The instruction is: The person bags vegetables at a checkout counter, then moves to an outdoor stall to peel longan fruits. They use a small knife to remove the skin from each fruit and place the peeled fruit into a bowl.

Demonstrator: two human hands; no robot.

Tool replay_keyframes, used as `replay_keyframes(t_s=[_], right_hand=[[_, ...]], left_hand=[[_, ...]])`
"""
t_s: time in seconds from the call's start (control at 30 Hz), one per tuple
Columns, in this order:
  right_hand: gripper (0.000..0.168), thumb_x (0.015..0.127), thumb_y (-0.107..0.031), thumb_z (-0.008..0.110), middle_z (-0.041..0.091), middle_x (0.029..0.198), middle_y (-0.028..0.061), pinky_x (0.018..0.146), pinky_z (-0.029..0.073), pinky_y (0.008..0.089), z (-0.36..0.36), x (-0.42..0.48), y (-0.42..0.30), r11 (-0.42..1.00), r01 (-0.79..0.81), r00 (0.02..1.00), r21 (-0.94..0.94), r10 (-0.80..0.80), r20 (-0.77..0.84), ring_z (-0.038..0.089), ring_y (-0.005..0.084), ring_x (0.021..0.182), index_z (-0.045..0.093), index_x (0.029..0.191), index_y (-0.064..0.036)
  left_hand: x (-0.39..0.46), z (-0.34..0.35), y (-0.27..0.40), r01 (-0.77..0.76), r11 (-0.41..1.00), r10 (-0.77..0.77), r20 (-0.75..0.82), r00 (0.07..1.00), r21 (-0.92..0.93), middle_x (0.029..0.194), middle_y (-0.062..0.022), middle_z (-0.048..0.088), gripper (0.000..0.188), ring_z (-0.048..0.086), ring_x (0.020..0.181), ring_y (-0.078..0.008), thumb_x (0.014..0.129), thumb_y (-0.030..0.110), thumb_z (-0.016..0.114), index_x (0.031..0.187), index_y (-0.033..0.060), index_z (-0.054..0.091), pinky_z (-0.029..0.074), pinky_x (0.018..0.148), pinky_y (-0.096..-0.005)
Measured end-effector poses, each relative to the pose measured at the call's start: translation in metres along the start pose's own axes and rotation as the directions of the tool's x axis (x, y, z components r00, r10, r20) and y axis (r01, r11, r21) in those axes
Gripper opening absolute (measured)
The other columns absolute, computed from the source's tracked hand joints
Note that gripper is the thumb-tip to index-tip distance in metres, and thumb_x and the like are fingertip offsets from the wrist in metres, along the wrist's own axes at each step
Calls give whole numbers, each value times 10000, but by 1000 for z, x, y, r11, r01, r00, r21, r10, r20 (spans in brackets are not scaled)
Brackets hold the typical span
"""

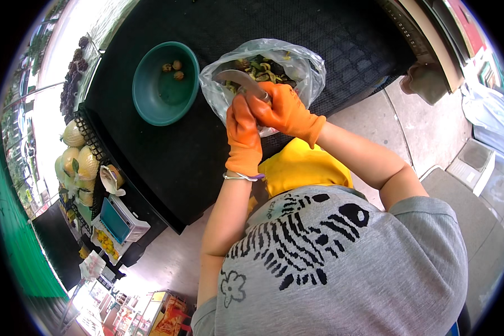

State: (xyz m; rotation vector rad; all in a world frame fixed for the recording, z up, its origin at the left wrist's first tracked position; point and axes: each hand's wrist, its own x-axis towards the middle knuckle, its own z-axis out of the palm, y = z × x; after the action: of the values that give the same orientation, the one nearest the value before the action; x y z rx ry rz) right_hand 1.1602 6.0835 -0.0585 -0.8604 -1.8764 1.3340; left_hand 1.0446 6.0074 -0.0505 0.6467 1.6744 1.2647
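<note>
Both my hands wear orange rubber-coated gloves and meet over a clear plastic bag (pixel 315 69) on the black mesh-covered table. My right hand (pixel 283 109) is closed around the handle of a curved knife (pixel 239 78), whose blade points left over the bag's mouth. My left hand (pixel 241 119) is curled against the right one; whether it grips something small is hidden by the fingers. Green and brown peelings (pixel 266 71) lie inside the bag. Left of the bag, a teal plastic bowl (pixel 145 94) holds several walnuts or similar round brown nuts (pixel 177 65).
Net-wrapped yellow-green fruits (pixel 77 161) hang or stand beyond the table's left edge, near a white scale-like device (pixel 128 222). Dark bunches, probably grapes (pixel 73 75), lie at the upper left. A yellow cloth (pixel 304 166) is between my body and the table.
</note>
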Motion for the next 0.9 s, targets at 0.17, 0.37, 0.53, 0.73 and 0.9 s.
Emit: replay_keyframes(t_s=[0.17, 0.37, 0.53, 0.73, 0.9], right_hand=[[320, 999, -294, 561, 623, 682, 79, 565, 454, 304, -21, 5, -17, 908, -266, 955, 325, 200, 221, 568, 172, 579, 659, 926, 1], [330, 1017, -292, 563, 590, 673, 38, 527, 416, 257, -36, 16, -23, 768, -486, 872, 417, 461, 167, 546, 86, 594, 677, 1150, -13], [339, 998, -283, 604, 617, 695, 32, 537, 429, 242, -45, 19, -32, 847, -408, 913, 340, 372, 168, 577, 70, 617, 679, 1164, 3], [326, 992, -303, 627, 597, 623, 56, 520, 439, 269, -46, 33, -40, 562, -680, 669, 471, 213, 712, 565, 134, 515, 661, 912, 12], [312, 989, -282, 596, 520, 555, 29, 460, 378, 274, -37, 29, -35, 480, -749, 626, 457, 283, 727, 454, 123, 440, 663, 997, 22]], left_hand=[[10, -17, 0, 206, 877, -114, 228, 967, -435, 1044, -51, 657, 400, 618, 976, -186, 1078, 431, 489, 1090, 56, 626, 481, 915, -341], [12, -31, 5, 189, 865, 11, 395, 919, -465, 1035, -132, 691, 523, 655, 1038, -263, 1102, 462, 440, 1030, -13, 648, 499, 994, -387], [9, -31, 2, 264, 822, -56, 390, 919, -505, 1126, -191, 684, 537, 675, 1127, -310, 1111, 437, 409, 1124, -54, 625, 519, 1066, -456], [8, -42, 13, 359, 883, -138, 567, 812, -301, 1125, -218, 708, 661, 706, 858, -300, 1082, 569, 338, 1269, -4, 610, 583, 861, -428], [-3, -33, 28, 541, 657, -80, 666, 742, -525, 1054, -184, 726, 652, 688, 784, -280, 1075, 544, 348, 1272, -22, 606, 579, 778, -385]])
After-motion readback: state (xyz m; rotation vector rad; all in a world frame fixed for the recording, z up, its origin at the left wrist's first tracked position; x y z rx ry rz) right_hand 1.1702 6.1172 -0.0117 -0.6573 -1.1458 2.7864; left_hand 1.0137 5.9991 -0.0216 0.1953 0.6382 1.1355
